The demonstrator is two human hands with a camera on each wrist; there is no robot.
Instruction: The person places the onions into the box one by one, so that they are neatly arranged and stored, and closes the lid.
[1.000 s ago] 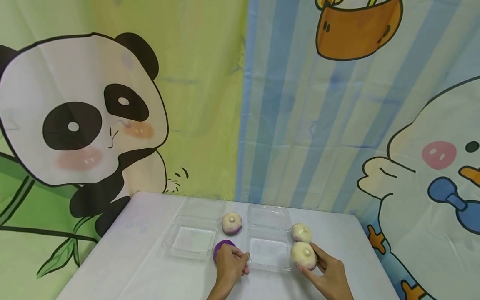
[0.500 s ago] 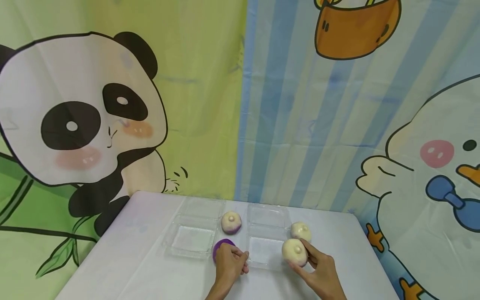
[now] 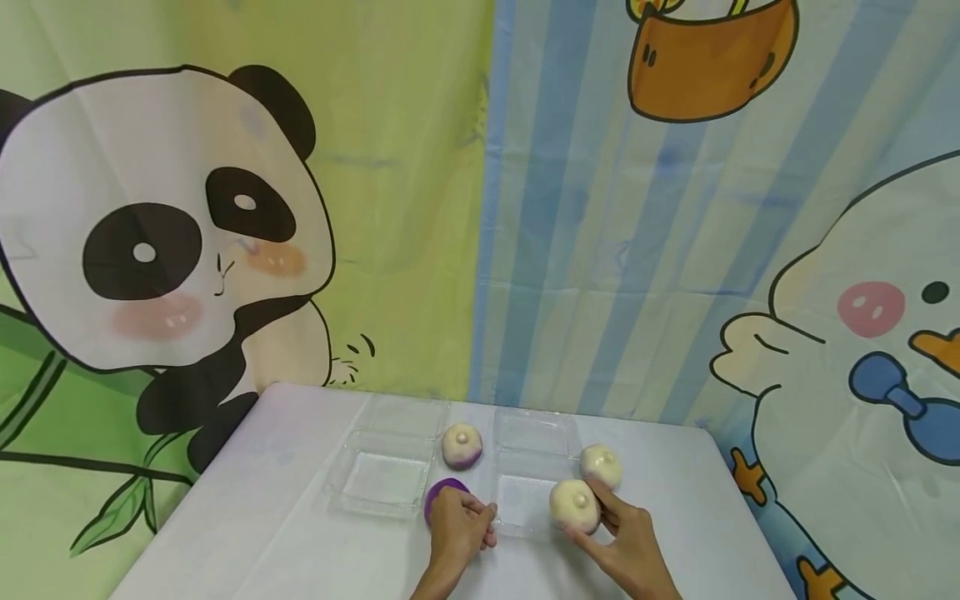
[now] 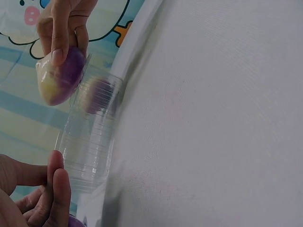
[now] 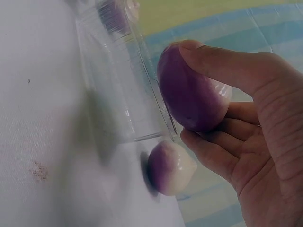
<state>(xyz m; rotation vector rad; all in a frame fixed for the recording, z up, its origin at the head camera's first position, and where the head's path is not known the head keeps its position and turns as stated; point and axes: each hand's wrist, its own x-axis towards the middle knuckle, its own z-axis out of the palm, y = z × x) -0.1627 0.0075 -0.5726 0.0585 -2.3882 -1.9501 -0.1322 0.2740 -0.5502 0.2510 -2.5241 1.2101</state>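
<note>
My right hand grips a round bulb-shaped thing, cream with a small nub on top and purple underneath. It is over the right part of an open clear plastic clamshell box, just clear of the rim in the left wrist view. My left hand is at that box's left edge; its fingertips appear to pinch the rim, though the contact is partly hidden. Behind the left hand lies another purple bulb, mostly covered. One more bulb stands right of the box.
A second open clear box stands to the left. Between the two lids sits a further cream-and-purple bulb. The white table ends at a printed curtain behind.
My right hand has carried its bulb leftward, from beside the right-hand box to over it. The left hand has stayed at the box's edge, and the other bulbs lie where they were.
</note>
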